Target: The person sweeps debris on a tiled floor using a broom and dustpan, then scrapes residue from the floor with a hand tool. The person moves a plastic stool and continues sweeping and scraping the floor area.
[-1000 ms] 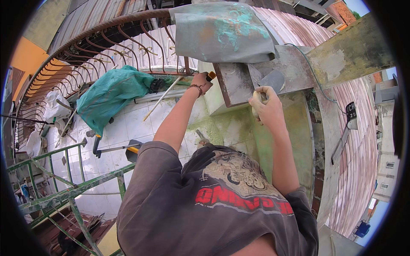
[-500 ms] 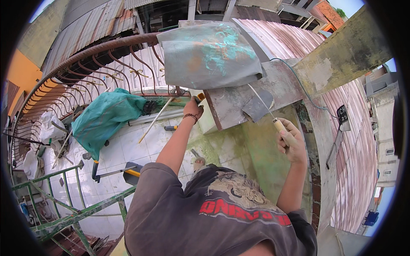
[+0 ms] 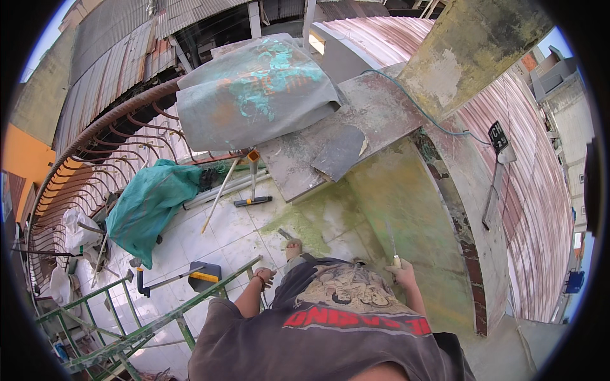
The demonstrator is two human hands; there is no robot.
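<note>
My right hand [image 3: 401,275] is closed around the pale handle of a tool [image 3: 391,236] with a long, thin metal blade. The blade points up and away over the greenish, wet-looking surface. On the left, my left hand [image 3: 265,277] hangs low beside the top of a green ladder [image 3: 216,291], fingers loosely apart and holding nothing. A broom [image 3: 254,181] stands upright farther off, its yellow-topped handle against the slab and its dark head on the tiles. A grey scrap sheet [image 3: 343,152] lies on the stone slab [image 3: 289,159].
A draped grey sheet [image 3: 254,95] covers part of the slab. A long-handled dustpan [image 3: 204,275] lies on the white tiled floor [image 3: 178,238]. A green tarp bundle [image 3: 152,200] sits by the curved rusty railing [image 3: 127,98]. A low wall [image 3: 473,216] borders the right side.
My left hand has let go of the broom's handle end and drawn back toward my body. My right hand has come lower and nearer, still holding the tool. The view has shifted.
</note>
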